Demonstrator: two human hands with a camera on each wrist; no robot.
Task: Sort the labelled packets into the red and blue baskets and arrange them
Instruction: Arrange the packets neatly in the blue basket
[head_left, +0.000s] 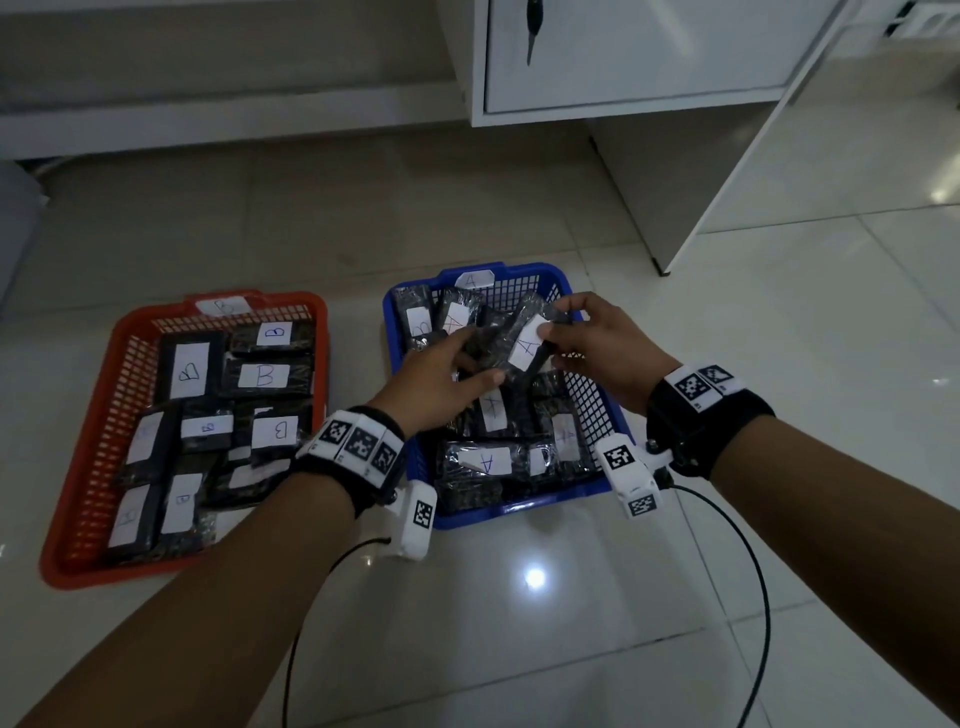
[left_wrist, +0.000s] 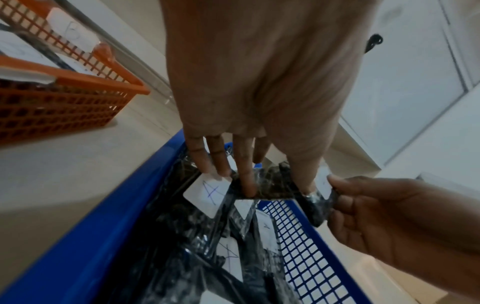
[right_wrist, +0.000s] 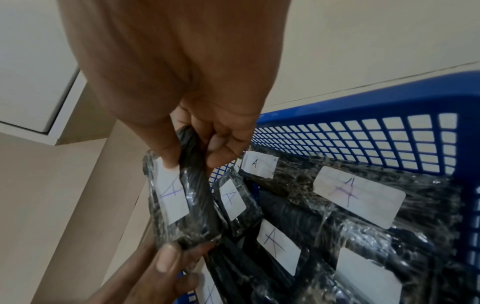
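Observation:
A black wrapped packet labelled A (head_left: 524, 345) is held tilted above the blue basket (head_left: 519, 512), which holds several A packets. My left hand (head_left: 467, 364) grips the packet's near end, thumb on top and fingers behind it. At the far end my right hand (head_left: 566, 332) pinches it between thumb and fingers. The left wrist view shows my left hand (left_wrist: 279, 185) on the packet (left_wrist: 317, 209) over the blue basket (left_wrist: 103, 226). The right wrist view shows my right hand (right_wrist: 192, 158) pinching the packet (right_wrist: 189, 216). The red basket (head_left: 78, 574) on the left holds several B packets.
Both baskets stand on a glossy tiled floor. A white cabinet (head_left: 623, 52) with a side panel (head_left: 753, 156) rises behind the blue basket. Black cables (head_left: 758, 597) trail from my wrist cameras across the floor near me.

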